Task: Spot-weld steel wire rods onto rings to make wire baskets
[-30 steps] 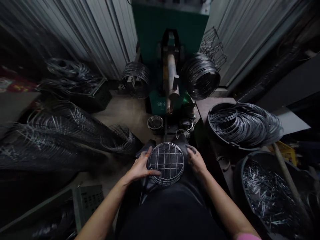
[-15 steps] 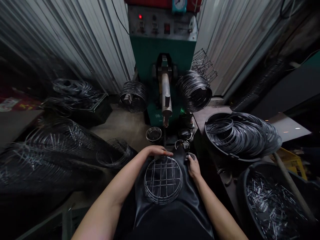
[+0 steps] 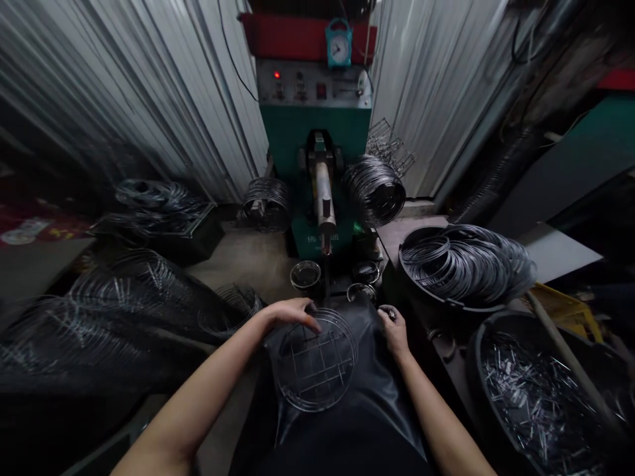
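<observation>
A stack of round wire grids [image 3: 321, 360], thin rings with crossed bars, lies on the black apron [image 3: 342, 436] over my lap. My left hand [image 3: 297, 312] grips its upper left rim, with a finger reaching inside the ring. To the right of the grids, at the apron's edge, my right hand [image 3: 395, 330] is closed with curled fingers. Something small and dark shows at its fingertips, too unclear to name. Beyond both hands stands a green welding machine [image 3: 278, 125], its metal arm and electrode tip [image 3: 326, 241] pointing down toward me.
Small round bowls [image 3: 305, 274] sit below the electrode. Wire ring bundles [image 3: 374, 192] hang beside the machine arm. At right are a tub of wire rings [image 3: 466, 268] and a tub of short wire pieces [image 3: 533, 396]. Wire mesh rolls [image 3: 124, 317] fill the left.
My left hand has shifted left and now holds the grids' rim; the stack has turned and moved slightly left. My right hand has moved a little right. The view has tilted up.
</observation>
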A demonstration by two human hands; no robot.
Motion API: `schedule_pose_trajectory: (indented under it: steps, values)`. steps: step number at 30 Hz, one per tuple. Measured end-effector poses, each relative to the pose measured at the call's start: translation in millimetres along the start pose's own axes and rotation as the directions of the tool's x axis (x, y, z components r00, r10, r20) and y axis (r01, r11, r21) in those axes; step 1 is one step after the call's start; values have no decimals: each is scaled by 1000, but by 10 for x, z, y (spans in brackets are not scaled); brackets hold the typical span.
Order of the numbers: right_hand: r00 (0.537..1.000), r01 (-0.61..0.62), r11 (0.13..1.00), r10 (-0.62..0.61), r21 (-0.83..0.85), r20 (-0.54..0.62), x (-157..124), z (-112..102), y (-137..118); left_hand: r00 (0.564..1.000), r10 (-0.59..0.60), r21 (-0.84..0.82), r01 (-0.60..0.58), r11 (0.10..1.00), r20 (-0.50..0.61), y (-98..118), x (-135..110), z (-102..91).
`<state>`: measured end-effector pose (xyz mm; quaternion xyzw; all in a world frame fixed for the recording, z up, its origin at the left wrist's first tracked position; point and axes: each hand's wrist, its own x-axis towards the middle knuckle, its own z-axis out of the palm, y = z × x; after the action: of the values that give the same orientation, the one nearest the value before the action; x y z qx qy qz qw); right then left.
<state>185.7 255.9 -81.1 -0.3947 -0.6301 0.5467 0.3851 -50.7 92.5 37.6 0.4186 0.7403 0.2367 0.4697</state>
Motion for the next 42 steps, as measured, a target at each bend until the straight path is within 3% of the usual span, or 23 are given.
schedule_pose_trajectory:
  steps: [2,4,6,9,11,12,17,20,24,28,31,34,39,42]
  values:
    - [995,94,982,-86,-163,55,-112,-45,-8,988,50,41,-44,998,-144,25,-241,-21]
    - [987,136,952,-106,-274,123,-221,-86,21,938,158,122,-125,985,-309,62,-484,-38]
    - [978,173,916,-116,-362,174,-296,-118,52,830,297,257,-192,947,-472,97,-687,-43]
    - [968,212,877,-128,-432,216,-311,-142,-16,642,437,457,-148,877,-630,114,-827,-12]
    - [953,231,877,-118,-421,278,-273,-129,-201,569,481,526,-97,845,-667,101,-792,27]
    - [938,248,882,-114,-401,328,-250,-109,-339,558,492,544,-85,835,-668,92,-745,50]
    - [788,389,865,-133,-318,602,-133,150,-1188,613,499,567,-99,818,-613,118,-421,183]
    - [756,406,834,-77,-374,649,-47,410,-1458,634,498,568,-109,816,-592,179,-271,268]
    - [818,402,816,-116,-415,563,12,711,-1397,638,516,573,-139,808,-572,200,-119,333]
    - [858,341,872,-137,-351,495,14,762,-1314,626,538,584,-158,796,-564,122,9,317]
    - [808,241,912,1,-333,589,92,682,-1362,625,546,606,-142,783,-558,82,70,284]
    - [767,206,887,115,-412,631,214,663,-1358,626,568,642,-137,754,-534,110,111,277]
    - [885,246,896,-52,-369,463,241,809,-1107,632,554,623,-142,770,-541,163,196,308]
    - [858,287,916,-115,-281,500,194,830,-996,656,524,582,-156,798,-542,126,243,299]
